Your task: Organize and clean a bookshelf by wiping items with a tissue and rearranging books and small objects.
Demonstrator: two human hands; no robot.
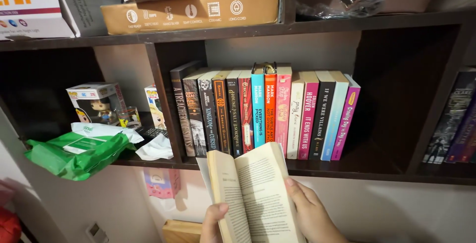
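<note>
Above me, on the top shelf, a white cardboard box [29, 7] sits left of a long flat brown carton [191, 11]. Below, two windowed figurine boxes [96, 103] stand behind my crumpled green plastic pouch [74, 156].

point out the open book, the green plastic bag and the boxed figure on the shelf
open book [260, 193], head view, on the right-hand page.
green plastic bag [74, 155], head view, on its crumpled front.
boxed figure [96, 103], head view, on the box's clear front window.
</note>
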